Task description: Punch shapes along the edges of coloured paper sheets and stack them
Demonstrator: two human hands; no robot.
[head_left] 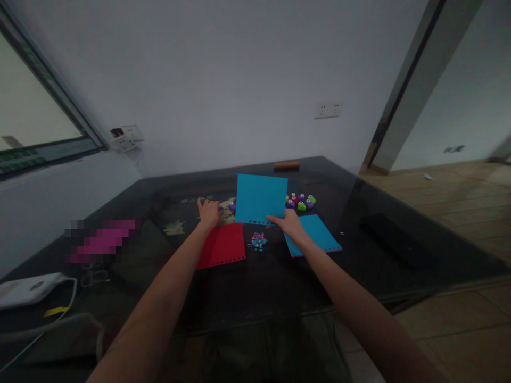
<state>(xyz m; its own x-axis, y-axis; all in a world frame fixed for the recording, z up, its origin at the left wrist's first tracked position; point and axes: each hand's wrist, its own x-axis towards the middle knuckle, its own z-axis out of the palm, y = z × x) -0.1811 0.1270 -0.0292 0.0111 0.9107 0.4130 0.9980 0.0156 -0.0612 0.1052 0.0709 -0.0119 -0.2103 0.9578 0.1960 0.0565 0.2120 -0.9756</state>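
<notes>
Head view: our right hand (290, 223) pinches the raised blue sheet (261, 199) at its lower edge, our left hand (208, 211) spreads flat at nine o'clock beside the red sheet (221, 246); a one-point grip could let the sheet sag or slip.

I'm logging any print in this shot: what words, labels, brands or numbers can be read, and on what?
None can be read.
White device at the table's left edge: a dark mark, too blurred to read.
Blue sheet held up by the right hand: blank, only punched holes.
Red sheet below the left hand: blank.
Wall sockets: no legible marking.
</notes>
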